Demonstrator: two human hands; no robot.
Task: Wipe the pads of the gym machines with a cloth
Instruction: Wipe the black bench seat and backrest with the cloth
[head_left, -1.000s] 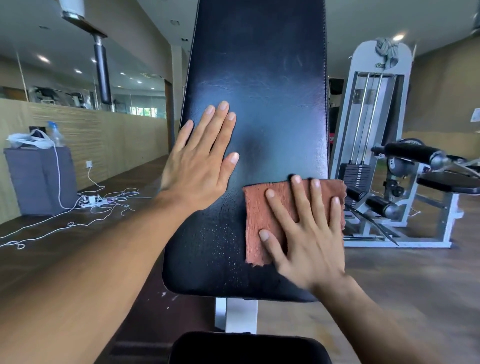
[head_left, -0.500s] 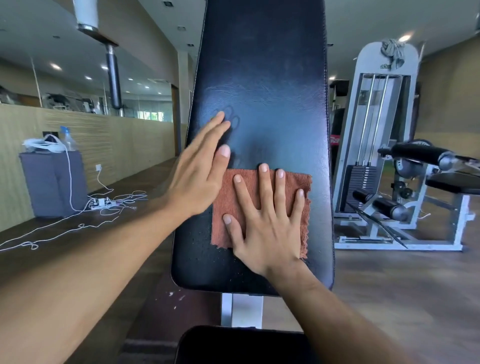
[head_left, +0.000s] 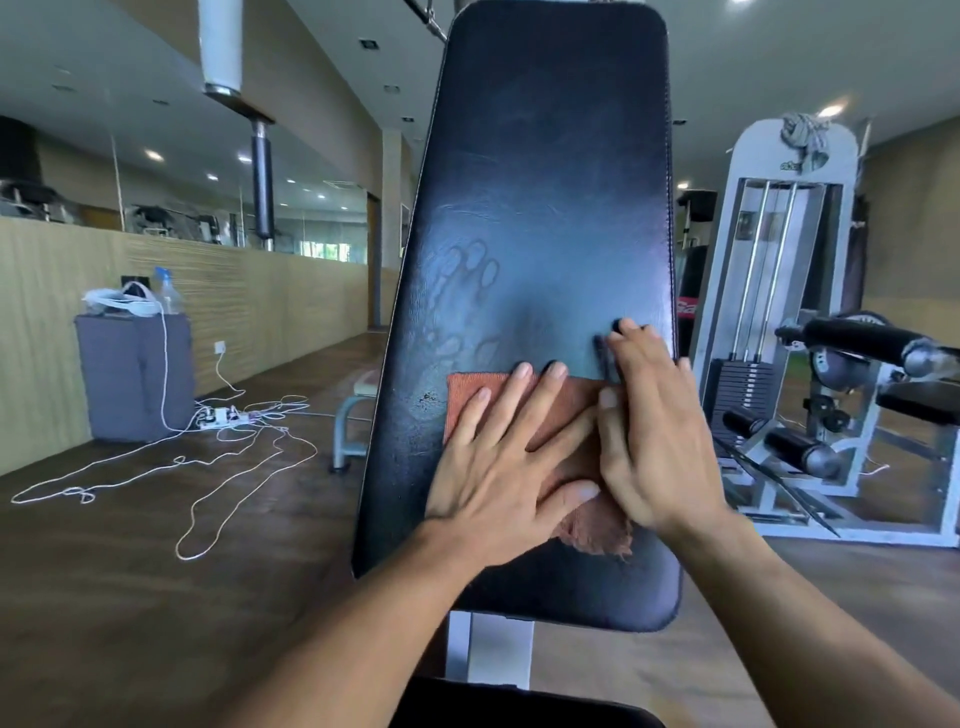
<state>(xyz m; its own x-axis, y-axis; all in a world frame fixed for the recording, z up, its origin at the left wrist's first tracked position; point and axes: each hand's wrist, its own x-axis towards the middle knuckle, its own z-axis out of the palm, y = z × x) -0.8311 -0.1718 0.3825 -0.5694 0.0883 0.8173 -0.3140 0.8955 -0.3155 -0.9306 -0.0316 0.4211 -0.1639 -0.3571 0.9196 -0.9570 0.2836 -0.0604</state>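
Note:
A tall black back pad (head_left: 545, 182) of a gym bench stands upright right in front of me, with a hazy handprint on its left middle. An orange-brown cloth (head_left: 462, 396) lies flat against the pad's lower half. My left hand (head_left: 498, 467) presses on the cloth with fingers spread and straight. My right hand (head_left: 660, 441) lies flat beside it, over the cloth's right edge, its fingertips on the bare pad near the right seam. The cloth's frayed lower corner shows below both hands.
A white weight-stack machine (head_left: 774, 291) with black roller pads (head_left: 857, 338) stands to the right. On the left, a grey box (head_left: 135, 374) carries a bottle, and white cables (head_left: 234, 415) trail over the wooden floor. The black seat pad (head_left: 519, 706) is below.
The cloth slid left across the pad under my right hand. My left hand then moved from the bare pad onto the cloth, leaving a handprint, and my right hand shifted to the right edge.

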